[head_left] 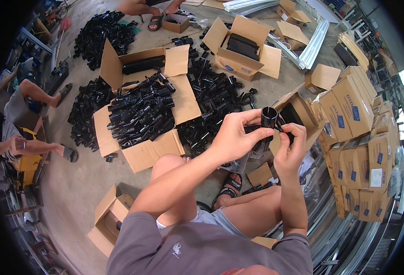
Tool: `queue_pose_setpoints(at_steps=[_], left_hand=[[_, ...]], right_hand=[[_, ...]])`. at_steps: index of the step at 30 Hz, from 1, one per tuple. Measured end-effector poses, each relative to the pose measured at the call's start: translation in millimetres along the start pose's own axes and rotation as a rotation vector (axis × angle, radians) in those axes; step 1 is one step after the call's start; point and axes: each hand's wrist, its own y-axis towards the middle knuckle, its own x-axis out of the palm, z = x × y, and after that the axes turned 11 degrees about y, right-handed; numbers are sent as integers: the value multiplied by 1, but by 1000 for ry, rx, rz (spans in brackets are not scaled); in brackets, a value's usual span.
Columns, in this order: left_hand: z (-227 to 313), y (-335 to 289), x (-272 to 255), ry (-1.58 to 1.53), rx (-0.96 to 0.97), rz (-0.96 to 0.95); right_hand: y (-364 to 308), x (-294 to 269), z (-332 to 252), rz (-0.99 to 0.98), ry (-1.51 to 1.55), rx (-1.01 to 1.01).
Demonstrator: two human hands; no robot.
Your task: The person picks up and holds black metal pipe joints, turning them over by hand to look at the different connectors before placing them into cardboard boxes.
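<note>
In front of my chest I hold up a glossy black tube-shaped fitting [269, 118], its round open end facing upward. My left hand [238, 137] is closed round it, with the thumb pressed on its side. The fingertips of my right hand [290, 149] pinch close against the fitting's right side, at a small dark part [280, 124] that is too small to name. Just beyond my hands stands an open carton [298, 110] with dark pieces inside. A large heap of similar black fittings [142, 107] lies on an opened carton ahead of my knees.
More black fittings pile up on the floor [103, 36]. Two open cartons [236, 64] hold rows of black pieces. Stacked closed boxes [348, 110] and long metal profiles [339, 243] flank my right. One person [32, 142] sits at the left; another's feet [156, 20] show at the top.
</note>
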Motion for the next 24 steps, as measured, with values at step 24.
queue_pose_setpoints(at_steps=[24], left_hand=[[-18,-8,22,970,218,223]], right_hand=[[-8,19,5,-20,536,744]])
